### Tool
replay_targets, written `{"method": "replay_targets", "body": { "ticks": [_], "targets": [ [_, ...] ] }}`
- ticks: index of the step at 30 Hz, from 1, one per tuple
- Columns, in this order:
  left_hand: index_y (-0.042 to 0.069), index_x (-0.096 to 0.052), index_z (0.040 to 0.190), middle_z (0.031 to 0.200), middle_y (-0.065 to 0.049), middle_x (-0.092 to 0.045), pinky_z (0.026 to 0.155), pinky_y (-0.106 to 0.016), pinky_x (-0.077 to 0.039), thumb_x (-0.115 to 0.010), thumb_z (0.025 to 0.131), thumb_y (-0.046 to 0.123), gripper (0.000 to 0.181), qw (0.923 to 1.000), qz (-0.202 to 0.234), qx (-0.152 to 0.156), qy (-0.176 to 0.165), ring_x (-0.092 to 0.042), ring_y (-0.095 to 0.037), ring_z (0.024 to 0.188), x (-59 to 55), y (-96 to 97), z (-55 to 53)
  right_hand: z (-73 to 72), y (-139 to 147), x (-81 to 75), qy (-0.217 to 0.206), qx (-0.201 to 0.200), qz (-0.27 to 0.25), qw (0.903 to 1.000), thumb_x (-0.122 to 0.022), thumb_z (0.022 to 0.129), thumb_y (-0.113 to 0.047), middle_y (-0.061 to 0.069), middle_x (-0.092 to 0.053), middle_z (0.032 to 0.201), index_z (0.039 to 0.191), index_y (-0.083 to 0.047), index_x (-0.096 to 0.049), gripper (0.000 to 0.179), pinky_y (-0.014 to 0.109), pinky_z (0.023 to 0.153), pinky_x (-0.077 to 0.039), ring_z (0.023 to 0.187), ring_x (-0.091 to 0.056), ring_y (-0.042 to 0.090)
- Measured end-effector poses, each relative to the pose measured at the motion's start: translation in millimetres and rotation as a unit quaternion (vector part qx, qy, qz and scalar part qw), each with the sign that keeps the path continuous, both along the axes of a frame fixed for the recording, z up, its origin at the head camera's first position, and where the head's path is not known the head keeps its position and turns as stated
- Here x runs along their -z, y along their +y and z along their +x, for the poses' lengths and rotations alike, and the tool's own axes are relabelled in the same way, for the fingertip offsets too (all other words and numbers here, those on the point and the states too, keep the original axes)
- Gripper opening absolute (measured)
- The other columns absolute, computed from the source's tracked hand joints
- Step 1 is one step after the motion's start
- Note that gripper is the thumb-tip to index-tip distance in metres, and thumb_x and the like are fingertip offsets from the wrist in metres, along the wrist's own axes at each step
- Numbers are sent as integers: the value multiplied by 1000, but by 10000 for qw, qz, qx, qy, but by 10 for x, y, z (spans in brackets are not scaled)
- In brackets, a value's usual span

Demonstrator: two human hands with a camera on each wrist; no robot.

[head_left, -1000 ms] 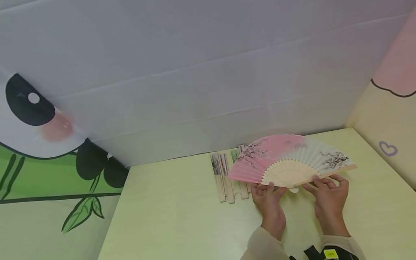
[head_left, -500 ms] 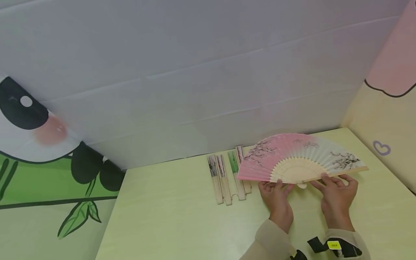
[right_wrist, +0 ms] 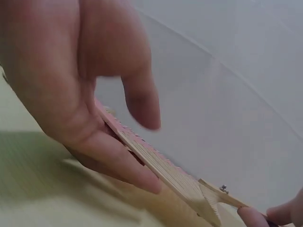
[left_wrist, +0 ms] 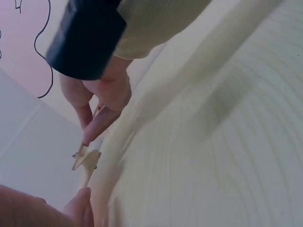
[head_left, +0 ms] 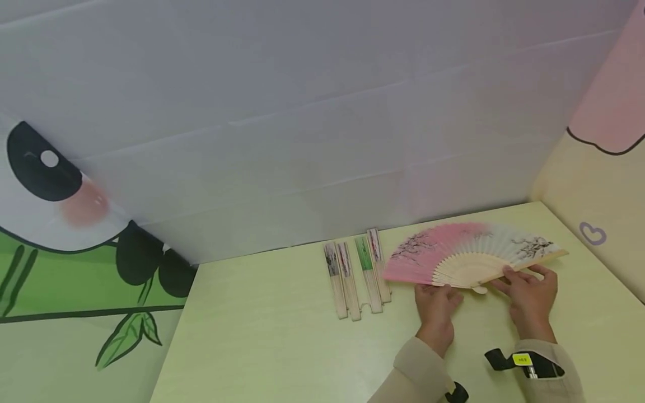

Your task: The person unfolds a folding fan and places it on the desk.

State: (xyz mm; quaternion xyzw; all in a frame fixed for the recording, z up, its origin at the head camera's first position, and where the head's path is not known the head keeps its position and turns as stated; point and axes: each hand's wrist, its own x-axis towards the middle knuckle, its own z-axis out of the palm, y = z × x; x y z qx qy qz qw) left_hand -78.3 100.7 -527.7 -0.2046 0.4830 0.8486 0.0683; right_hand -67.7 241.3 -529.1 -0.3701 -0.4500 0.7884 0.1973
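A folding fan [head_left: 456,254], pink on the left and white with dark blossom branches on the right, stands spread above the table. My right hand [head_left: 531,291] pinches the wooden guard at its white end, close to the pivot; in the left wrist view that hand [left_wrist: 104,99] shows thumb and fingers on the thin wood. Under the pink end is my left hand [head_left: 435,310]. In the right wrist view the left hand [right_wrist: 71,80] has fairly straight fingers beneath the fan [right_wrist: 161,163], while its thumb stands away from the wood.
Several folded fans [head_left: 370,274] lie side by side on the pale table [head_left: 252,330], left of the hands. A grey-white wall panel [head_left: 312,140] rises along the back edge, and a cream side wall [head_left: 604,196] bounds the right.
The fan has come lower and tilted flatter, and its pink edge has moved right, uncovering the folded fans. My left hand moved right and its thumb came off the fan; the right hand still pinches.
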Motion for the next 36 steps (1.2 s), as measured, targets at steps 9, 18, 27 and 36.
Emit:
{"method": "replay_targets", "body": {
  "ticks": [9,18,27,36],
  "targets": [
    [-9,-49,131,120,-25,-59,101,-58,-56,-58,98,4,36,9966,75,733,-371,-67,-41,109,-8,-83,-6,-61,166,123,-521,-303,263,9978,-62,103,-1,-5,-58,80,141,-16,-35,49,21,58,-61,57,-69,6],
    [-9,-47,128,119,-26,-56,99,-60,-56,-52,95,2,35,9957,126,786,-466,-65,-46,109,-46,-119,-2,-78,226,149,-653,-801,589,9929,-53,105,2,-14,-60,73,168,-2,-8,78,19,63,-61,59,-70,0],
    [-14,-42,135,122,-29,-55,97,-59,-58,-50,97,0,42,9958,146,747,-503,-66,-48,112,-81,-206,47,-12,220,125,-1667,-1317,2157,9531,-64,102,-15,16,-60,116,166,2,-10,85,15,61,-56,65,-62,-6],
    [-14,-42,139,128,-29,-62,96,-58,-59,-54,100,-1,43,9975,99,665,-219,-65,-50,118,-184,-333,115,61,-18,-95,-2003,-1193,2965,9262,-67,100,-17,26,-51,134,162,4,-27,76,12,54,-46,76,-53,3]
  ]
}}
